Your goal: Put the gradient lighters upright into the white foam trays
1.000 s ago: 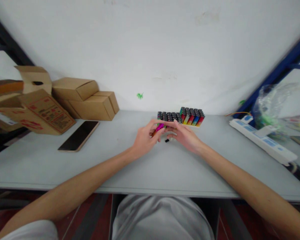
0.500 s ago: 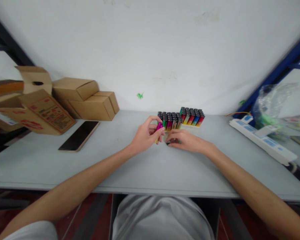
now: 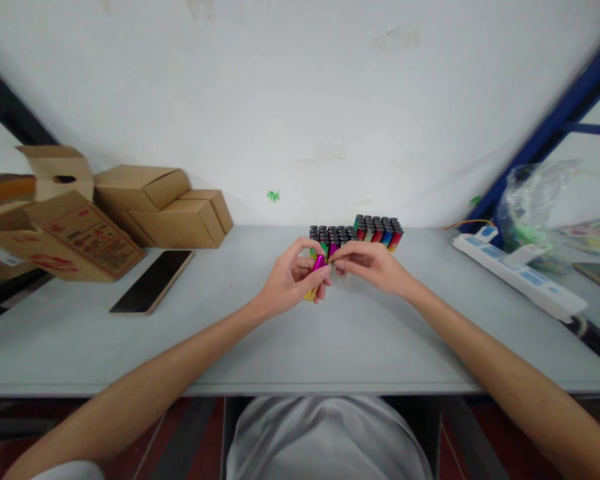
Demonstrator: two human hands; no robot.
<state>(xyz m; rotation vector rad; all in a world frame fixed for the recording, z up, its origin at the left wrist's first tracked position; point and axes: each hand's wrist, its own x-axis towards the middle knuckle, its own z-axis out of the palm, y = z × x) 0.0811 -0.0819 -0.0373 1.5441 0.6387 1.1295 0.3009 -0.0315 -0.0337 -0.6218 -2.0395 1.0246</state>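
My left hand [image 3: 286,285] grips a pink and yellow lighter [image 3: 317,277], held tilted just above the grey table [image 3: 280,347]. My right hand [image 3: 376,267] pinches thumb and forefinger together at the lighter's top end. What it pinches is mostly hidden by the fingertips; it seems to be a small black piece. Just behind both hands stand two packs of upright colourful lighters with black caps, one nearer [image 3: 330,235] and one farther right [image 3: 379,230].
A dark phone [image 3: 153,283] lies face up at the left. Brown cardboard boxes [image 3: 145,197] are stacked against the wall at the far left. A white and blue power strip [image 3: 517,280] and a clear plastic bag [image 3: 535,200] sit at the right.
A small black piece lay on the table. My right hand came down over it, then rose to the top of the lighter. The piece no longer shows on the table. The view shifted slightly.
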